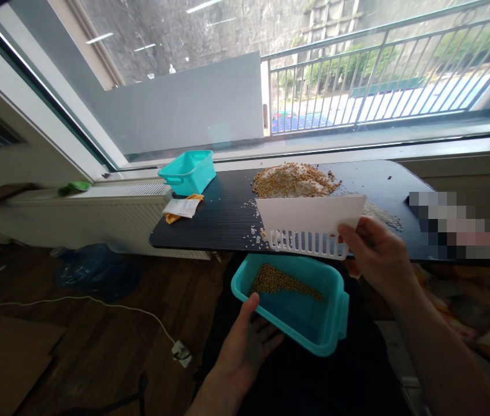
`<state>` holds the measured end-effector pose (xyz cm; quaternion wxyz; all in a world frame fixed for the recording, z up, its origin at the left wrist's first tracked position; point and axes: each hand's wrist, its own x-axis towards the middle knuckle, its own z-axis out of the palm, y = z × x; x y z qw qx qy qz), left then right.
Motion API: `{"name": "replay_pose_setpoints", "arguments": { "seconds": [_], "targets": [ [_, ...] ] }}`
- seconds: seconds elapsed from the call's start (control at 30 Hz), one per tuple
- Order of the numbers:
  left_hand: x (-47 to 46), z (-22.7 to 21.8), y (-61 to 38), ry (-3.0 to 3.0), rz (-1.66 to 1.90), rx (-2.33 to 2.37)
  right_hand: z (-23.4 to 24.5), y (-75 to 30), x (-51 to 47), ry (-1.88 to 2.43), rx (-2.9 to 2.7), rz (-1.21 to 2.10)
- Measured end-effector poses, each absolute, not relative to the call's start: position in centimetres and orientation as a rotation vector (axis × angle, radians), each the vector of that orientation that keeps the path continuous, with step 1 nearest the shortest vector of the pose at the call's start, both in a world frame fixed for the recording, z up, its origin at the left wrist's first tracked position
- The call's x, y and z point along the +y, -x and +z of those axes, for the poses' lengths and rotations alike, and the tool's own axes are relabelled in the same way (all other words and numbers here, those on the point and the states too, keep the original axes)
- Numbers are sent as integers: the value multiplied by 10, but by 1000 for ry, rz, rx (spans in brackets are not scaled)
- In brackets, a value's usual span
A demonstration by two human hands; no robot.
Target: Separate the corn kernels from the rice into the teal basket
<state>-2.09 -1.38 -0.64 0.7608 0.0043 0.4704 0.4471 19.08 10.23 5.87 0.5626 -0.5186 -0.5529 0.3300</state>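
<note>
My left hand (242, 346) grips the near left rim of a teal plastic tub (314, 326), held below the table's front edge; a patch of yellow-brown beans (282, 282) lies in it. My right hand (377, 254) is closed on the right end of a white slotted basket (310, 222), tipped on its side at the table edge just above the tub. Behind the basket a heap of mixed beans and rice (292, 180) sits on the dark tabletop (223, 214).
A second teal tub (188, 170) stands at the table's back left, with a white and orange packet (182, 208) beside it. Loose rice grains are scattered near the front edge. A white radiator (110, 214) sits left, a white cable (97, 303) crosses the wooden floor.
</note>
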Motion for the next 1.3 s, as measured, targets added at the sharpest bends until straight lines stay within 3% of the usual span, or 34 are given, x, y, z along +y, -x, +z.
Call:
{"name": "replay_pose_setpoints", "arguments": {
  "seconds": [0.4,0.8,1.1,1.3],
  "targets": [
    [-14,-6,20,43,987,1025,44,-189,96,1264,-1203,813],
    [-17,-4,18,6,1004,1005,39,-205,99,1444,-1072,531],
    [-16,-1,17,31,1008,1041,27,-176,121,1365,-1055,672],
    [-17,-5,19,12,1011,1040,32,-190,109,1586,-1031,482]
  ]
}}
